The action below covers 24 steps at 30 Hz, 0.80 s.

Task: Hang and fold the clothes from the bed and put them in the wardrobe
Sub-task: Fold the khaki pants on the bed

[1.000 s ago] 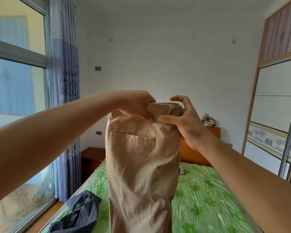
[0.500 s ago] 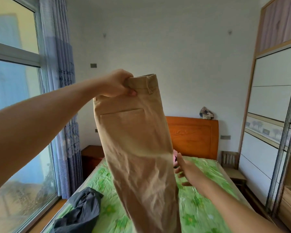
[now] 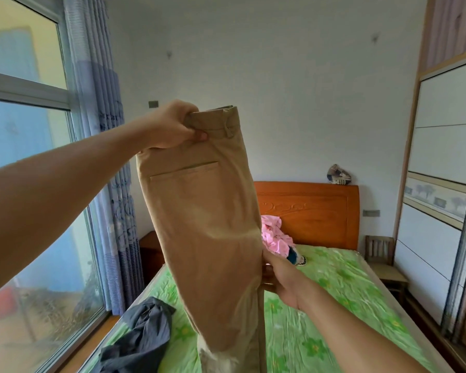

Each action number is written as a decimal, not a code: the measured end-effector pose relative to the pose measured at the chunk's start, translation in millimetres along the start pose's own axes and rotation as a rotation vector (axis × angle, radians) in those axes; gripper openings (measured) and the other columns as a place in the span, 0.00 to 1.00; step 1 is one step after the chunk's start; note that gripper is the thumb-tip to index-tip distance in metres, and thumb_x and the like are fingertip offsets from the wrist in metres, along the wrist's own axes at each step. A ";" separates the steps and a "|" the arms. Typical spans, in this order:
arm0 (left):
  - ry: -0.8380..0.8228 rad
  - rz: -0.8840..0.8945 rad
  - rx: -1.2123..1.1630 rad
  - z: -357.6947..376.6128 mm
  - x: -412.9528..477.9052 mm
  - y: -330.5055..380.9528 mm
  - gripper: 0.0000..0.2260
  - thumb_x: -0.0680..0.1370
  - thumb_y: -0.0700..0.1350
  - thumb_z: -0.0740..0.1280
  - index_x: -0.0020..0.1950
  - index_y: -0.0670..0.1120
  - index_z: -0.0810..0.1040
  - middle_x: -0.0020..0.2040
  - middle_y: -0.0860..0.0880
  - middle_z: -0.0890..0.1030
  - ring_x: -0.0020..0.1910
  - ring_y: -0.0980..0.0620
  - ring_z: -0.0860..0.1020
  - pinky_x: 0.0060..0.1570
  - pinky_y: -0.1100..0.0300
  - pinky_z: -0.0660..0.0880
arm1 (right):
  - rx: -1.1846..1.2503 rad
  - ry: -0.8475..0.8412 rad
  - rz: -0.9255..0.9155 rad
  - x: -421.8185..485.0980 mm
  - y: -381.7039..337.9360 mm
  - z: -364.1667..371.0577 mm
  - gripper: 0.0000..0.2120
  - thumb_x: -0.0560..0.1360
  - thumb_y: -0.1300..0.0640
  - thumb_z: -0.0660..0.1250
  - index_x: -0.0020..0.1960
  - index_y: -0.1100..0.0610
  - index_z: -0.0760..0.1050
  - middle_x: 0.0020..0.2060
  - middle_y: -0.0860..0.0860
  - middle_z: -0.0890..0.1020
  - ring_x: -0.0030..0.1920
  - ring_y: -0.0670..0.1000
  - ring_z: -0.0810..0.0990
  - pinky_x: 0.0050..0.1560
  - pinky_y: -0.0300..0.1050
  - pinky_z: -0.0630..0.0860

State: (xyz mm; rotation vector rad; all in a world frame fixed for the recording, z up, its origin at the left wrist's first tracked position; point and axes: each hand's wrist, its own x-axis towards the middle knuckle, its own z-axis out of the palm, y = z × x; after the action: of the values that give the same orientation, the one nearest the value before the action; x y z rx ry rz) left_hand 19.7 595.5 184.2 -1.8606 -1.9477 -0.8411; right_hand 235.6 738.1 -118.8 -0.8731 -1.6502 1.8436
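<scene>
Over the green floral bed (image 3: 334, 305) we hold a pair of tan trousers (image 3: 207, 224) up in the air, folded lengthwise, waistband uppermost and legs hanging down past the bottom of the view. Our left hand (image 3: 172, 127) is clamped on the waistband at its left corner, fingers curled over the top and thumb pressed against the front, just beside a belt loop. A welt back pocket faces us below it. Our right hand (image 3: 283, 281) meets the right edge of the trouser leg lower down, its fingertips hidden behind the cloth, so we cannot tell whether it pinches the fabric or only touches it. Any label on the trousers is too small to make out, and the dark printed marks on the blue curtain (image 3: 105, 157) are too blurred to read. On the bed a dark grey garment (image 3: 140, 335) lies crumpled near the window side, and a pink garment (image 3: 276, 236) lies bunched against the orange wooden headboard (image 3: 307, 211). At the right stands the wardrobe (image 3: 441, 157) with white sliding panels, one band of them printed with small trees.
</scene>
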 end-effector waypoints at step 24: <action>-0.031 -0.029 -0.276 1.0 -28.5 -42.1 0.11 0.77 0.42 0.74 0.59 0.44 0.82 0.53 0.44 0.85 0.53 0.49 0.83 0.51 0.58 0.80 | 0.572 -0.106 -0.148 -29.6 -45.8 -2.2 0.12 0.81 0.53 0.66 0.60 0.54 0.84 0.60 0.62 0.82 0.60 0.61 0.82 0.64 0.58 0.77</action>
State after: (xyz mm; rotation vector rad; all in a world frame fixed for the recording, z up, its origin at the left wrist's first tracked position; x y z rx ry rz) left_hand -18.5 574.3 158.1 -2.0094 -1.9636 -1.1465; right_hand 254.9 723.6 -69.8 -0.4021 -1.1019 2.1164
